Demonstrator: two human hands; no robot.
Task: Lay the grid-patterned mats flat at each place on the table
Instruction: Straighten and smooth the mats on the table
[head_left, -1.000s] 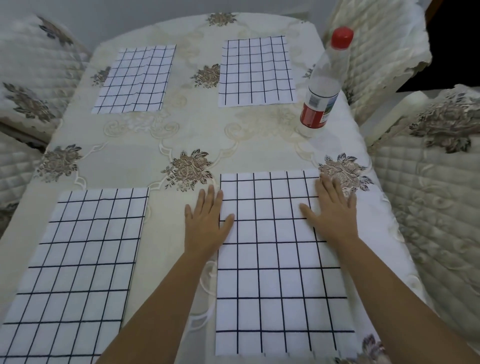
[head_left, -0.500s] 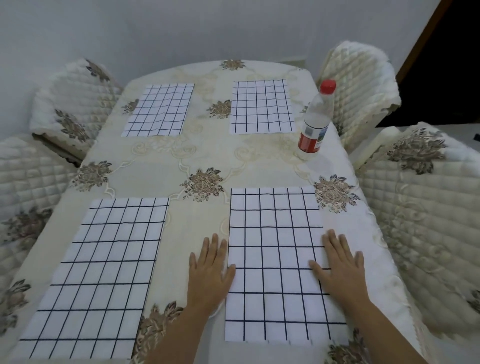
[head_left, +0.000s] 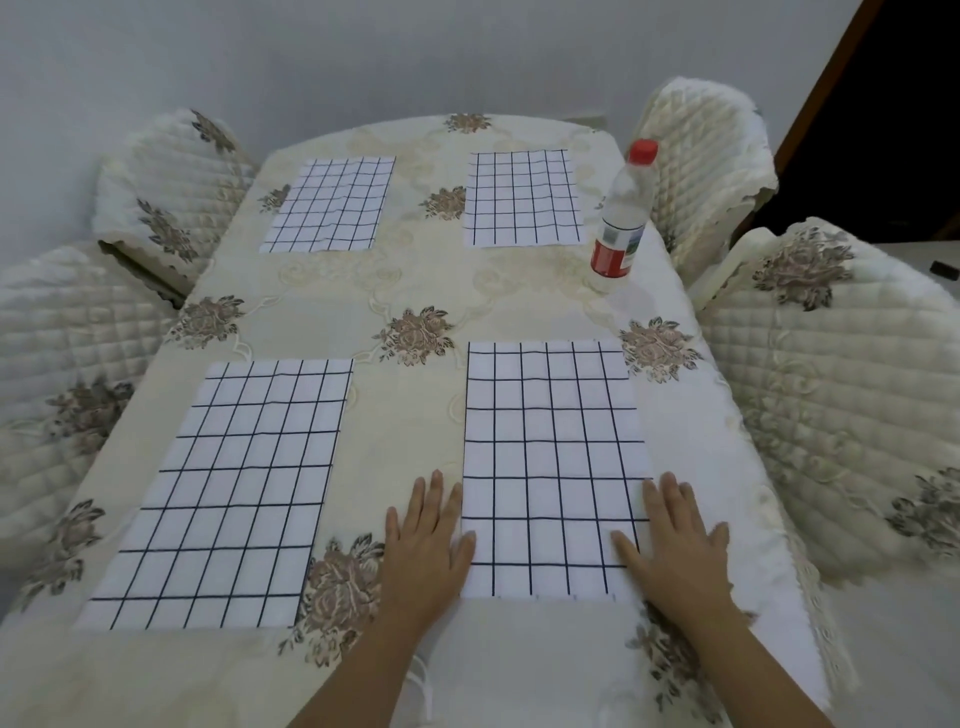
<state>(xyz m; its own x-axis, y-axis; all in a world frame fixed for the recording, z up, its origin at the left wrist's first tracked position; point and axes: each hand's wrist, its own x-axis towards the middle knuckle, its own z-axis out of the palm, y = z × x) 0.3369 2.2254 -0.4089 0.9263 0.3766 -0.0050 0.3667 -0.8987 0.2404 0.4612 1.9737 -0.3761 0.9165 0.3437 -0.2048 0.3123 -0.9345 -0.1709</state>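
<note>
Several white mats with a dark grid lie flat on the cream floral tablecloth (head_left: 405, 270). The near right mat (head_left: 553, 457) has my hands at its near corners. My left hand (head_left: 423, 545) lies palm down at its left edge, thumb on the mat. My right hand (head_left: 675, 540) lies palm down on its right edge, fingers spread. The near left mat (head_left: 228, 493) lies flat by itself. The far left mat (head_left: 330, 205) shows slight creases. The far right mat (head_left: 522, 197) is flat.
A clear plastic bottle (head_left: 621, 218) with a red cap and red label stands at the table's right side, beyond the near right mat. Quilted cream chairs stand on the left (head_left: 62, 332), far left (head_left: 171, 192), far right (head_left: 701, 156) and right (head_left: 831, 374).
Both flat hands have slid along the near right mat from its far part toward its near edge. The view has pulled back, showing the whole table and chairs.
</note>
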